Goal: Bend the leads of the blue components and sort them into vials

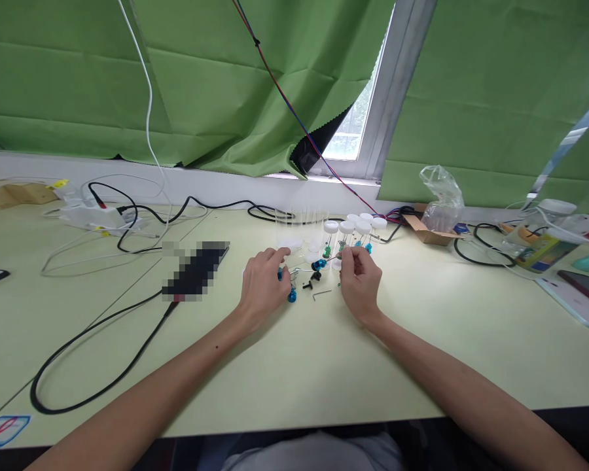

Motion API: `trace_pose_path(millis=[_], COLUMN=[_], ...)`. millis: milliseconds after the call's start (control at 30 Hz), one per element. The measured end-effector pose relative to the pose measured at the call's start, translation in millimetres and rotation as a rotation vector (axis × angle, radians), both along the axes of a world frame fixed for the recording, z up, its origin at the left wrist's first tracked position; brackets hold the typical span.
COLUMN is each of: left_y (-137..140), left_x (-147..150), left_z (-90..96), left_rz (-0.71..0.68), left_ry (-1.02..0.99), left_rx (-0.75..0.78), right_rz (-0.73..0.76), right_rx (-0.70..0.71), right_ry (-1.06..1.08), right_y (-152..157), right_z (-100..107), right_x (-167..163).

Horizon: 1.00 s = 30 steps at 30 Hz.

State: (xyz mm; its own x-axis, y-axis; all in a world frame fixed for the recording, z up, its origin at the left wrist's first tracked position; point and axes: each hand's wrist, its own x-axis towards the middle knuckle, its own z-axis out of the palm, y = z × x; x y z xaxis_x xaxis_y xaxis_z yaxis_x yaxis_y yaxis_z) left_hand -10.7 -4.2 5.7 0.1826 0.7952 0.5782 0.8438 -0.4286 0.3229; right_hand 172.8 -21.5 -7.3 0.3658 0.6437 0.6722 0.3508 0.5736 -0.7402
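My left hand [265,281] is over the table with its index finger and thumb apart, curved around small blue parts. One shiny blue part [292,295] lies by its thumb, and another is partly hidden behind the fingers. My right hand [360,278] pinches a thin metal rod [332,258], which reaches left to a blue-and-black part [319,264]. Whether the rod and that part are joined, I cannot tell. Between the hands lie small black pieces [308,285] and an L-shaped hex key [321,295].
Several clear, white-capped jars [330,227] with green and blue parts stand behind my right hand. Clear containers [289,229] are left of them. A cardboard box [429,229] holds plastic. A black cable [98,333] loops on the left; phones [569,304] lie far right.
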Motion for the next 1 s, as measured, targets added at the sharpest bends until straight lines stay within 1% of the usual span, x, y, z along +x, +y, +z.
trace_pose_path(millis=[100,200,600,800,1000], left_y=[0.6,1.2,3.5,2.0,0.3], left_x=[0.0,-0.6,0.3,2.1,3.2], left_z=[-0.7,-2.2,-8.1,-7.4,-6.4], left_rz=[-0.010,-0.037,-0.177,-0.250,-0.289], left_ry=[0.018,0.026,0.031,-0.001,-0.040], left_rx=[-0.012,-0.023,-0.020,-0.015,-0.015], right_rz=[0.015,0.036,0.117,0.166,0.214], right_rx=[-0.014,-0.021,0.004,-0.022,-0.062], right_ry=[0.069,0.088,0.008,0.013,0.017], right_y=[1.0,1.1,0.1,-2.2,-4.0], right_z=[-1.2,-2.0,-5.7,-4.1,-2.0], right_x=[0.5,0.6,-1.1,-1.7,-3.6])
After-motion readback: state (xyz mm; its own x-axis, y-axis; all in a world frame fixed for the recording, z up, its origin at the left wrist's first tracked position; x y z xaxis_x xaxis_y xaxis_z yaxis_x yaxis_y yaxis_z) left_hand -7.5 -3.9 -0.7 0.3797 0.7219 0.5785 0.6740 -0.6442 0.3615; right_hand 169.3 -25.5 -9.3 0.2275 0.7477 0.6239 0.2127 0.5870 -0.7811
